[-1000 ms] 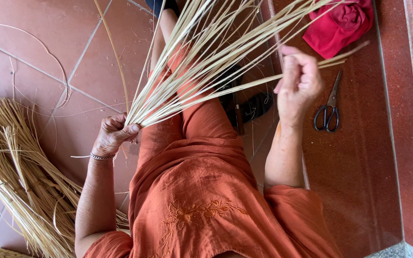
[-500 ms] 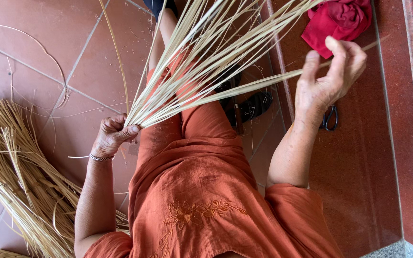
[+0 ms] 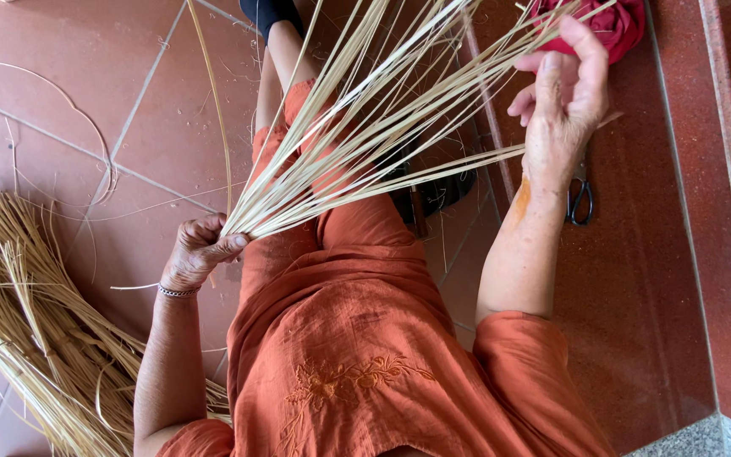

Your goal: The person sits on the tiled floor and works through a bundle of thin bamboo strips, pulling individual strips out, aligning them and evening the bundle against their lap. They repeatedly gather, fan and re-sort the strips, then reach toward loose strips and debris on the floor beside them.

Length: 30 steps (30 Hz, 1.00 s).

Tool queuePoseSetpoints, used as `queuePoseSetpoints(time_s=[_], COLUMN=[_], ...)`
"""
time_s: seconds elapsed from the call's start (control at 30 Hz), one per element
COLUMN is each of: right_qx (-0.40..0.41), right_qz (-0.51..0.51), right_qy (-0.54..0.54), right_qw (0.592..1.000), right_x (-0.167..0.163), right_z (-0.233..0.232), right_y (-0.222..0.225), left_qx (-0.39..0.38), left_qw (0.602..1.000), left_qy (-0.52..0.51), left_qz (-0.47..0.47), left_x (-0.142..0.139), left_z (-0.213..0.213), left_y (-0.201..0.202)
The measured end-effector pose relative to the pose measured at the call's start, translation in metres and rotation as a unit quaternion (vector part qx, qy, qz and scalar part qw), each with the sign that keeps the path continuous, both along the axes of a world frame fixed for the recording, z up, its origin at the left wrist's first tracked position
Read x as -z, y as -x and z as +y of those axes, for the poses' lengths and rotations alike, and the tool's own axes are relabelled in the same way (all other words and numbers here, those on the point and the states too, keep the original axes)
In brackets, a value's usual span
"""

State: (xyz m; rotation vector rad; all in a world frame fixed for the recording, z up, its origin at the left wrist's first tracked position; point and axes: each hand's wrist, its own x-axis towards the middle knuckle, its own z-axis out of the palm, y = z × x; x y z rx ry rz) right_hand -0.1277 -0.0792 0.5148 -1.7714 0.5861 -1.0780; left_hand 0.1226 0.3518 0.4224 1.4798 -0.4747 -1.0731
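Presently, item one: a fan of pale, flat straw strips (image 3: 357, 144), gathered to a point at the near left and spreading out far and right over the person's lap.

Left hand (image 3: 198, 256): clenched tight round the gathered near ends of the strips, beside the left thigh. A thin beaded bracelet (image 3: 178, 292) sits at the wrist.

Right hand (image 3: 564, 93): raised at the far right, fingers loosely curled, palm against the outermost strips of the fan. Whether thumb and finger pinch a single strip cannot be told.

Work in hand, as judged: sorting or combing the fan, the right hand drawing along its outer strips while the left anchors the bunch. A further pass would call for the left grip to stay firm, and for the right fingers to close on few strips only, so that the fan does not tangle.

Surroundings:
- Orange embroidered cotton dress (image 3: 340, 338), worn by the seated person.
- Large heap of yellow loose straw (image 3: 27, 338), on the floor at the near left.
- Terracotta tiled floor (image 3: 86, 76), with stray strands lying on it.
- Black-handled metal scissors (image 3: 581, 199), on the floor just right of the right forearm.
- Crumpled red cloth (image 3: 615, 25), at the far right, beyond the raised hand.
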Motion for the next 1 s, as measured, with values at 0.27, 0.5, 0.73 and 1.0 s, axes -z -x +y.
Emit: queuePoseSetpoints(time_s=[0.27,0.5,0.73,1.0], right_qx=[-0.038,-0.074,-0.047,0.043], right_qz=[-0.026,-0.083,-0.081,0.019], right_qy=[-0.032,-0.091,-0.072,0.159], right_qw=[0.998,0.990,0.993,0.986], right_x=[0.001,0.002,0.004,0.031], right_z=[-0.014,-0.019,-0.023,-0.036], right_y=[-0.008,-0.005,-0.004,-0.008], left_qx=[0.002,-0.014,-0.011,-0.025], left_qw=[1.000,1.000,1.000,1.000], left_qy=[-0.010,-0.014,-0.017,-0.004], left_qz=[-0.001,-0.005,-0.014,-0.001], left_x=[-0.001,-0.002,-0.001,-0.001], left_z=[-0.002,-0.003,-0.004,-0.008], left_y=[0.000,0.001,0.002,0.002])
